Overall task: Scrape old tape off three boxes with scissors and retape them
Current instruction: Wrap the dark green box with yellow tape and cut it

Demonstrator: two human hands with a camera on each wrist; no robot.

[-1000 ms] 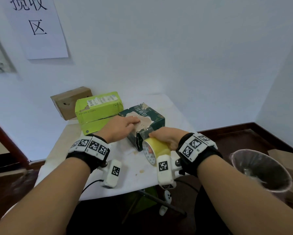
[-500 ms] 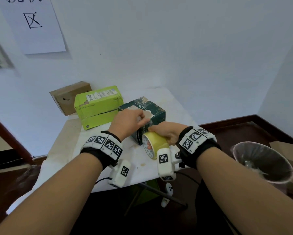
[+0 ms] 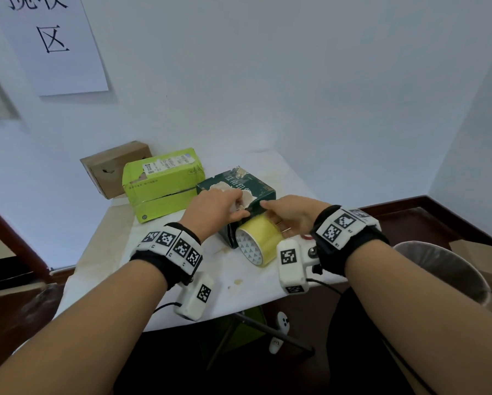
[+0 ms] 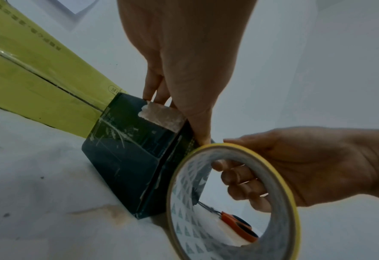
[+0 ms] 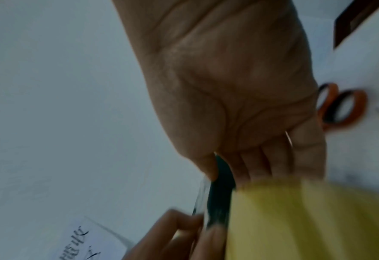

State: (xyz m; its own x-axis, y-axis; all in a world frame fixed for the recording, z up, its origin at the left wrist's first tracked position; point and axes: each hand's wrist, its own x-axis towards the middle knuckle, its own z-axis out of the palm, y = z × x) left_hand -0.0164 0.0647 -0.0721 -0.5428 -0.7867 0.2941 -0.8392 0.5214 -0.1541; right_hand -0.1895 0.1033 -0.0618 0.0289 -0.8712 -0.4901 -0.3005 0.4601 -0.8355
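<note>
A dark green box (image 3: pixel 256 186) with torn paper patches stands mid-table. My left hand (image 3: pixel 240 209) pinches its near top edge, fingers on top and thumb (image 4: pixel 202 135) down the side face. Held against that near side is a yellow tape roll (image 3: pixel 263 233), gripped by my right hand (image 3: pixel 270 220) with fingers through the core (image 4: pixel 181 202) and thumb on the outside. A thin clear strip (image 5: pixel 199 198) runs along the box edge between both hands. Orange-handled scissors (image 5: pixel 339 107) lie on the table under my right palm, also seen through the roll as scissors (image 4: pixel 237 223).
A lime-green box (image 3: pixel 162 183) and a brown cardboard box (image 3: pixel 116 166) sit behind at the left, by the wall. The white-covered table (image 3: pixel 182 269) is small, its front edge near my wrists. A lined waste bin (image 3: pixel 444 269) stands on the floor at the right.
My left hand slid from flat on the box top to its near top edge. The right hand turned the roll and pressed it closer against the box's near side.
</note>
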